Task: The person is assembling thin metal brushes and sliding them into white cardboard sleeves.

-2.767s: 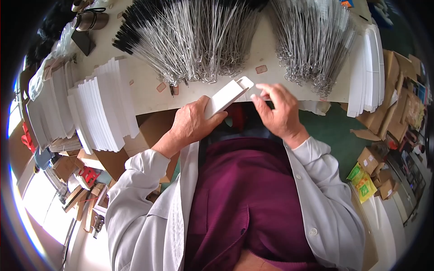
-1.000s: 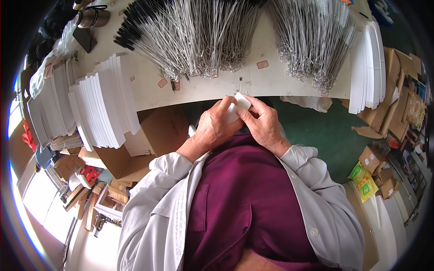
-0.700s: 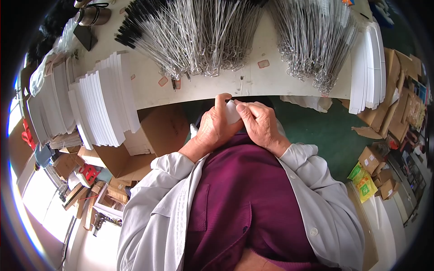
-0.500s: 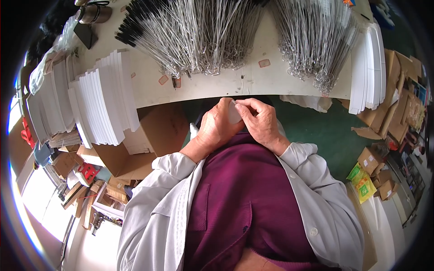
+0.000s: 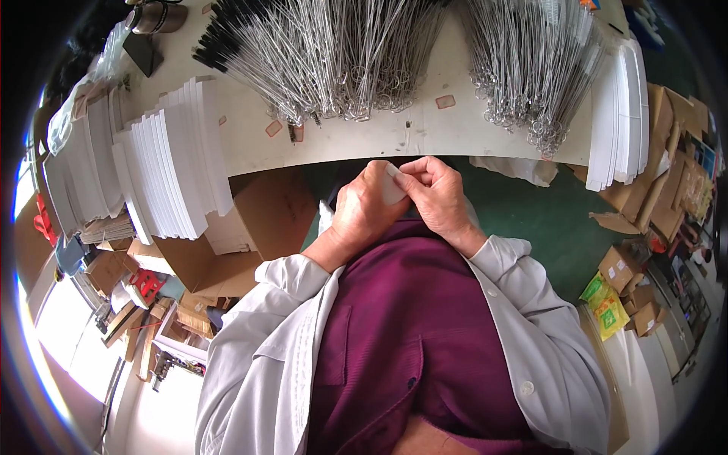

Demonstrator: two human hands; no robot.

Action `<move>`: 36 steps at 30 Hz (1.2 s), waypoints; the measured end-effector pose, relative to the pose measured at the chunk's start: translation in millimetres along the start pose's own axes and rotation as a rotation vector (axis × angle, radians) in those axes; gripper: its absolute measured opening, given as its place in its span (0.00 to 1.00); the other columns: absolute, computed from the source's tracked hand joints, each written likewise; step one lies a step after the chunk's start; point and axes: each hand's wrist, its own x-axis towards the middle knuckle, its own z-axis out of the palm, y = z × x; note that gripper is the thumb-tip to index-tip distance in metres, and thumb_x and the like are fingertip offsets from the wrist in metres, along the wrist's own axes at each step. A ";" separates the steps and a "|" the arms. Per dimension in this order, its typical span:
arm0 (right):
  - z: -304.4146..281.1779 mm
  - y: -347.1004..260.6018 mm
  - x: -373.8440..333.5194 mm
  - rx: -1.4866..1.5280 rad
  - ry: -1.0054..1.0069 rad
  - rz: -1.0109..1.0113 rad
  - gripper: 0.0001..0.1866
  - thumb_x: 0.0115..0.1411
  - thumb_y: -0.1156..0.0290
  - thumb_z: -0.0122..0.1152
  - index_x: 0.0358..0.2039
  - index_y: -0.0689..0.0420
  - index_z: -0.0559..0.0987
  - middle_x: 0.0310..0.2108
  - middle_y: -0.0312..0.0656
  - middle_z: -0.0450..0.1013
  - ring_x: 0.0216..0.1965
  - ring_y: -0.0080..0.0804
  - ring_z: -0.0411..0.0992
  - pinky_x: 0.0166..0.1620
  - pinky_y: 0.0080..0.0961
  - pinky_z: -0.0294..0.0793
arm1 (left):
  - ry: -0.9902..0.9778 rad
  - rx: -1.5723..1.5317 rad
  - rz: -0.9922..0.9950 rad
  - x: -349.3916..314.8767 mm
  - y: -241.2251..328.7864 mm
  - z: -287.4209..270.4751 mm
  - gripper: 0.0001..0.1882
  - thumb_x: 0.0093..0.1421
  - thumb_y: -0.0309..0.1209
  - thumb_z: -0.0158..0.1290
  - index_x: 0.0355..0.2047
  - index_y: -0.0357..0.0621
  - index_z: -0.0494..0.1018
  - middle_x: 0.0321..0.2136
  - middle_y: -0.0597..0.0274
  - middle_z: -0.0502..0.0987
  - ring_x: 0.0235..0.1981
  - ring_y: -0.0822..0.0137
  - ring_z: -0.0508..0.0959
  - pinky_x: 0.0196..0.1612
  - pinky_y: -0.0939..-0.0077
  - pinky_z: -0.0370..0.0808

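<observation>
In front of my body, just below the table's near edge, my left hand [image 5: 359, 205] is closed around a small white paper or card piece [image 5: 392, 191]. Much of that piece is hidden by the fingers, so its full shape does not show. My right hand [image 5: 442, 200] pinches its upper edge between thumb and fingers, close against the left hand. Beyond both hands, a big pile of thin wire brushes [image 5: 341, 61] with looped ends and black bristles lies on the table [image 5: 364, 142]. A second pile of looped wire pieces [image 5: 527, 76] is to its right.
White flat cartons [image 5: 168, 171] are stacked at the table's left, and more white cartons [image 5: 618, 117] at its right. An open cardboard box [image 5: 265, 227] stands below on the left. A metal flask [image 5: 157, 17] is at the far left. Small reddish-edged labels [image 5: 445, 101] lie on the tabletop.
My right hand has shifted slightly, its thumb now lower across the white piece's edge. The left hand keeps its hold. The view has tilted a little.
</observation>
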 end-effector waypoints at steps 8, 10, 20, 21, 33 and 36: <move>-11.5 -12.6 4.6 0.106 -0.030 0.215 0.11 0.63 0.69 0.70 0.32 0.65 0.81 0.24 0.37 0.79 0.18 0.16 0.72 0.21 0.17 0.71 | 0.012 -0.003 -0.019 0.5 4.2 0.3 0.29 0.50 0.39 0.71 0.46 0.38 0.72 0.34 0.43 0.82 0.33 0.43 0.84 0.35 0.56 0.83; -10.7 -8.0 5.5 0.140 -0.011 0.212 0.12 0.63 0.68 0.70 0.32 0.65 0.81 0.23 0.37 0.78 0.16 0.16 0.70 0.18 0.17 0.69 | -0.006 -0.003 -0.030 0.1 4.1 0.2 0.29 0.50 0.38 0.71 0.46 0.38 0.72 0.34 0.43 0.82 0.33 0.43 0.84 0.35 0.56 0.83; -8.9 -10.9 3.2 -0.040 0.052 0.040 0.11 0.63 0.69 0.68 0.29 0.64 0.80 0.20 0.37 0.78 0.20 0.17 0.72 0.24 0.20 0.71 | -0.006 -0.035 -0.005 1.8 4.4 0.9 0.29 0.49 0.36 0.71 0.47 0.37 0.72 0.34 0.42 0.82 0.33 0.43 0.84 0.35 0.56 0.83; -7.8 -10.0 2.6 -0.039 0.053 0.041 0.11 0.63 0.69 0.68 0.29 0.64 0.80 0.20 0.37 0.78 0.20 0.17 0.72 0.24 0.20 0.71 | -0.017 -0.034 -0.014 2.1 4.7 0.6 0.28 0.50 0.36 0.69 0.47 0.36 0.72 0.33 0.43 0.82 0.33 0.43 0.84 0.36 0.55 0.82; -10.8 -4.3 11.9 -0.190 0.043 -0.031 0.12 0.60 0.69 0.71 0.25 0.63 0.80 0.20 0.40 0.79 0.22 0.18 0.73 0.28 0.23 0.73 | -0.048 -0.039 -0.027 0.2 3.6 1.3 0.29 0.50 0.35 0.70 0.49 0.38 0.71 0.37 0.43 0.82 0.37 0.43 0.84 0.39 0.56 0.83; -11.6 -1.7 13.2 -0.183 0.036 -0.066 0.13 0.62 0.70 0.70 0.24 0.62 0.79 0.20 0.32 0.76 0.23 0.12 0.67 0.25 0.18 0.68 | -0.063 -0.038 -0.020 1.0 2.2 1.0 0.29 0.50 0.35 0.70 0.49 0.38 0.71 0.38 0.43 0.82 0.38 0.43 0.84 0.40 0.56 0.82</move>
